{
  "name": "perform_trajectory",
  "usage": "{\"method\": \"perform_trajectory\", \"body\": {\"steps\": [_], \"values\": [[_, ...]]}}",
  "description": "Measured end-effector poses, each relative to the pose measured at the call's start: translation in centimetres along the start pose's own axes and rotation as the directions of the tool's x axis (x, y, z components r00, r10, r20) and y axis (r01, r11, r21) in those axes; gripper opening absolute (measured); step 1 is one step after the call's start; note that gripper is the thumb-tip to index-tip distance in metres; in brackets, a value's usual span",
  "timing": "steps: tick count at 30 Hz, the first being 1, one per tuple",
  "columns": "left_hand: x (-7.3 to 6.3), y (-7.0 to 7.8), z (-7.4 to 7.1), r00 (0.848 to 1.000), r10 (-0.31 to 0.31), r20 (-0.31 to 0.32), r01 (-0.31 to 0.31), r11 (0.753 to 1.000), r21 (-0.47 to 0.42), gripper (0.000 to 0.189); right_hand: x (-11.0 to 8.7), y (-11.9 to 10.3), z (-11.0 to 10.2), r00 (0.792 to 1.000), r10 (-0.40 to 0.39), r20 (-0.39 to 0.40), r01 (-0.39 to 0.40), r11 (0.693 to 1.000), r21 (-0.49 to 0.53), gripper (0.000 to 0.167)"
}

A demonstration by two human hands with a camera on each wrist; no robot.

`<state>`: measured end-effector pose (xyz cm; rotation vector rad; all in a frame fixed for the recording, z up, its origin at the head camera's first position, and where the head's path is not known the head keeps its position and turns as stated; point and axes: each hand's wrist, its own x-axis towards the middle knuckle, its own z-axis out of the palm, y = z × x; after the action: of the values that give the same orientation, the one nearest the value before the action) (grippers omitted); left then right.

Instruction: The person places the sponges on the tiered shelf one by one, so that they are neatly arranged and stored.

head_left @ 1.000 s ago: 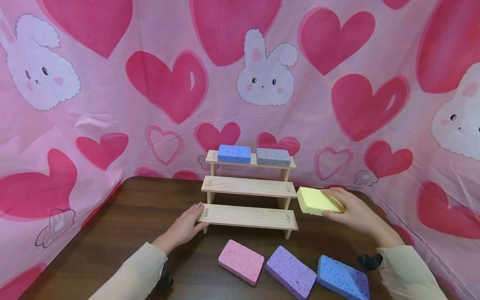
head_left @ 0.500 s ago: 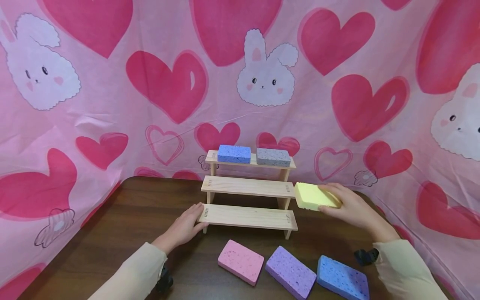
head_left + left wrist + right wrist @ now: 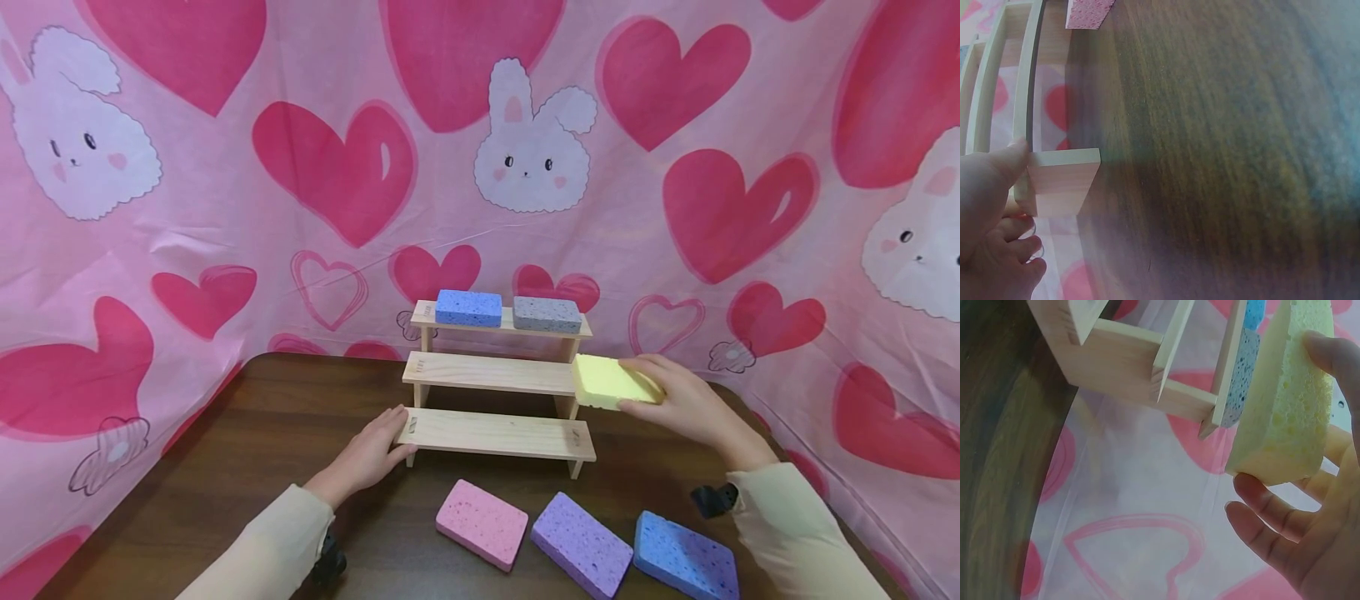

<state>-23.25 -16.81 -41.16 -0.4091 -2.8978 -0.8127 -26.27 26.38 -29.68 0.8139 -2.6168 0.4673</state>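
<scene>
My right hand (image 3: 678, 404) holds a yellow sponge (image 3: 603, 383) by its right end, thumb on one face and fingers on the other. The sponge overlaps the right end of the middle shelf in the head view. In the right wrist view this sponge (image 3: 1288, 406) stands clear of the stand's side. A three-step wooden stand (image 3: 495, 433) is at the middle of the table. My left hand (image 3: 367, 454) grips the left end of its lowest shelf; the left wrist view shows the thumb (image 3: 1013, 159) on the shelf's edge and the fingers curled by its end.
On the top shelf sit a blue sponge (image 3: 468, 308) and a grey sponge (image 3: 547, 314). In front of the stand lie a pink sponge (image 3: 482, 523), a purple sponge (image 3: 582, 546) and another blue sponge (image 3: 686, 557). A pink heart-patterned cloth (image 3: 450, 225) hangs behind the dark wooden table (image 3: 247, 467).
My right hand has carried the yellow sponge left and slightly up, from beside the stand to over the middle shelf's right end. The left hand and the other sponges have stayed in place.
</scene>
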Motion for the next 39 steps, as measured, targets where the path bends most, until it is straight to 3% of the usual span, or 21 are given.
{"method": "perform_trajectory", "body": {"steps": [7,18,27,39], "values": [[0.0,0.0,0.0,1.0,0.002,0.0,-0.002,1.0,0.005,0.063,1.0,-0.6,0.2,0.999,-0.03,-0.012,0.03,1.0,-0.005,0.061],[0.0,0.0,-0.1,1.0,0.002,-0.002,-0.002,1.0,0.009,0.063,2.7,-2.1,0.0,1.0,-0.013,0.012,0.014,1.0,-0.018,0.063],[-0.1,0.1,-0.1,1.0,0.004,0.001,-0.004,1.0,0.012,0.062,4.3,-3.4,0.8,0.997,-0.063,-0.035,0.062,0.997,-0.039,0.061],[0.0,0.0,0.0,1.0,0.008,-0.004,-0.007,1.0,0.016,0.063,7.2,-5.9,2.3,1.0,0.001,0.029,0.0,0.999,-0.037,0.064]]}}
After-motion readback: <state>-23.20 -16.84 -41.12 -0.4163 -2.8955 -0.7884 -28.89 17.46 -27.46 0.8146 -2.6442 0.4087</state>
